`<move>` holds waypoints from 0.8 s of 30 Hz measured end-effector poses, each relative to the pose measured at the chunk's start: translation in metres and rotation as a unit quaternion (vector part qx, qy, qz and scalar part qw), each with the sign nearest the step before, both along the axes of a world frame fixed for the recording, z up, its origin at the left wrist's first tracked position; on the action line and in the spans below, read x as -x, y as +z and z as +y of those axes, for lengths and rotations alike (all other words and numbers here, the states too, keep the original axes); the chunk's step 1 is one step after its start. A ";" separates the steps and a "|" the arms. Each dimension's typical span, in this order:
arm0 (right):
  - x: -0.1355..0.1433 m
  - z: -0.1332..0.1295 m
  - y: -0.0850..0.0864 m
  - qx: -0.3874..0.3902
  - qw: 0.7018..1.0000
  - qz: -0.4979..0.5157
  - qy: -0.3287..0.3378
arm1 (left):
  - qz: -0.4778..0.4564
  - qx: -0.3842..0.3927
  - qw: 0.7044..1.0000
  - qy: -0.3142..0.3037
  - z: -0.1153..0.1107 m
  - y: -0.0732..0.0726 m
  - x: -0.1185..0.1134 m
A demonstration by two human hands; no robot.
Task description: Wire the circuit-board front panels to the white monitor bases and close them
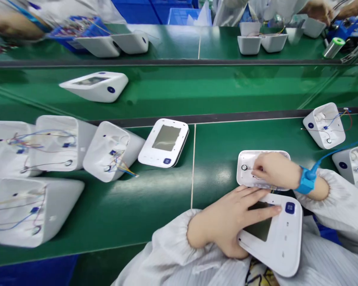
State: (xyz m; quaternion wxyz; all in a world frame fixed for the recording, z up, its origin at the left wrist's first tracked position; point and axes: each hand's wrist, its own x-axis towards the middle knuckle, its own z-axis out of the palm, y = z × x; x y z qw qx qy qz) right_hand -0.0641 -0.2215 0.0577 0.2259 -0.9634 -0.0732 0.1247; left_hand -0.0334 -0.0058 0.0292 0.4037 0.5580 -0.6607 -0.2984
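My left hand (231, 222) grips a white front panel (286, 246) with a grey screen and a dark blue button, its fingers spread over the face and the thumb at the edge. The panel is tilted near my lap at the table's front edge. Just beyond it lies an open white housing (241, 176) with a small round part inside. Over that housing, my right hand (273, 171) has its fingers curled inward; their tips are partly hidden, and what they pinch cannot be made out. A blue wrist strap (306, 180) with a cord is on my right wrist.
Several open white housings (107, 159) with loose wires stand on the left. A panel with a screen (164, 145) lies at mid-table. More housings (326, 127) stand at right. An assembled device (100, 87) sits on the green belt (203, 87). Co-workers' hands show across it.
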 end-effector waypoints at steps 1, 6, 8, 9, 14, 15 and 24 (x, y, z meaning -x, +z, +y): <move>-0.001 -0.003 0.002 -0.042 0.998 0.028 -0.046 | -0.005 0.004 1.000 -0.001 0.000 -0.003 0.000; 0.000 -0.016 0.006 -0.334 0.912 0.083 -0.222 | -0.001 -0.006 1.000 -0.006 -0.001 -0.013 -0.002; 0.003 -0.018 0.006 -0.387 0.888 0.085 -0.232 | 0.006 0.004 1.000 -0.003 -0.002 -0.013 -0.004; 0.004 -0.018 0.005 -0.401 0.885 0.092 -0.218 | 0.012 0.009 1.000 -0.001 -0.002 -0.012 -0.005; 0.007 -0.019 -0.001 -0.295 0.949 -0.024 -0.110 | 0.068 0.013 0.997 -0.039 -0.004 -0.007 -0.004; 0.007 -0.018 -0.003 -0.247 0.963 -0.059 -0.095 | 0.075 0.017 0.996 -0.046 -0.005 -0.006 -0.003; 0.012 -0.013 -0.012 -0.281 0.948 -0.148 -0.022 | 0.128 0.087 0.988 0.026 0.005 0.003 -0.008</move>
